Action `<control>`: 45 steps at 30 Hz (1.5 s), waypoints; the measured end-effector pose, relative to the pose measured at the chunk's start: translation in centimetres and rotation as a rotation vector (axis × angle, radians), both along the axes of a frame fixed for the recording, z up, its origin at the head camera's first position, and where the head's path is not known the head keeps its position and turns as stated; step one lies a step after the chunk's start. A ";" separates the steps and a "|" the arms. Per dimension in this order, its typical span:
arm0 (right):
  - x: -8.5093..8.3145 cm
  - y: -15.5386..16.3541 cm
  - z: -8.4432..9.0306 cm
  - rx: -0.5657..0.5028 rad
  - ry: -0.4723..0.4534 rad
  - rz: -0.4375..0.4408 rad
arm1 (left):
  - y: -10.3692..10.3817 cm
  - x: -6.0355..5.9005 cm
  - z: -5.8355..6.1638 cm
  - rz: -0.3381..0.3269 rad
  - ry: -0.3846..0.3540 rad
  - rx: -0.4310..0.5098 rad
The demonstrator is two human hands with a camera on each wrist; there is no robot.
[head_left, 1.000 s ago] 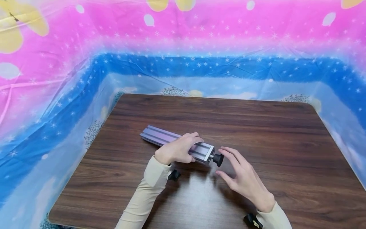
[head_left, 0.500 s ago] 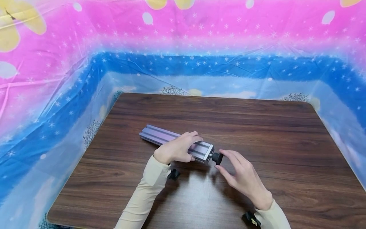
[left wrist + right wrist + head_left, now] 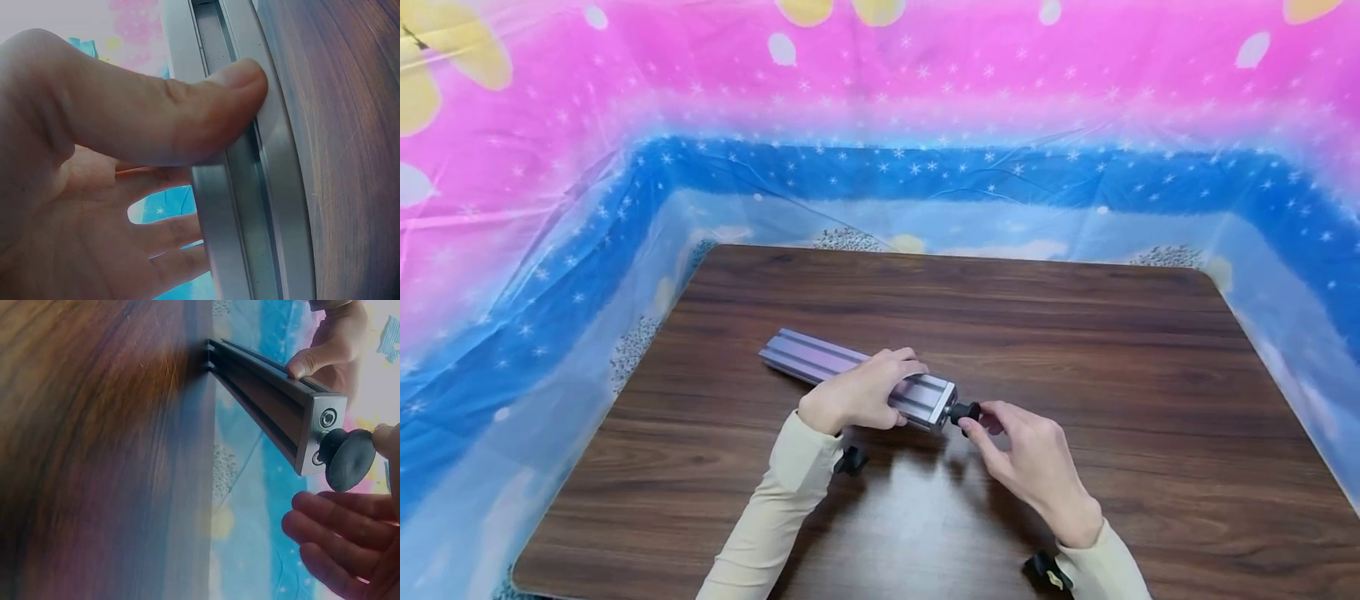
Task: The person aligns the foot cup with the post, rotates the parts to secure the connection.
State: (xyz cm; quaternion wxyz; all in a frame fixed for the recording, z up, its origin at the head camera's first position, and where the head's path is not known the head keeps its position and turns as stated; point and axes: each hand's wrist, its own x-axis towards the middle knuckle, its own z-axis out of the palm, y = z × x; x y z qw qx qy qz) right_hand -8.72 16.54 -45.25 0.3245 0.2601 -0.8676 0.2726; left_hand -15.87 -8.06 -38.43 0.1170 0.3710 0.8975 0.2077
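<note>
A silver, grooved aluminium profile (image 3: pixel 812 354) lies slantwise over the middle of the table, its near right end raised a little. My left hand (image 3: pixel 868 390) grips it from above near that end. In the left wrist view the thumb presses on the grooved side of the profile (image 3: pixel 234 231), while the other fingers reach along the opposite side. A black round knob (image 3: pixel 964 412) on a short metal stem sticks out of the end plate, which shows socket screws (image 3: pixel 328 417). My right hand (image 3: pixel 1033 454) pinches the knob between thumb and fingers.
The dark wood-grain table (image 3: pixel 1060 333) has rounded corners and carries the work. A pink and blue patterned cloth (image 3: pixel 880 171) hangs round its back and sides. Black camera mounts (image 3: pixel 1048 571) sit at both wrists, close over the tabletop.
My right hand has closed in from the right, and its thumb and fingers now pinch the knob. The left hand keeps its grip on the profile. The whole head view has shifted slightly.
</note>
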 end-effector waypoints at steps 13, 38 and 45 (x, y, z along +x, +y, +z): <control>0.2 0.6 0.3 -0.010 0.055 0.228 | 0.0 0.5 0.2 0.016 0.010 0.026; 0.6 0.7 -0.7 -0.018 0.017 0.146 | 0.0 1.1 -1.0 0.030 -0.001 0.019; 0.1 0.8 -0.3 -0.022 -0.014 0.112 | 0.0 0.3 -0.5 0.027 0.017 0.037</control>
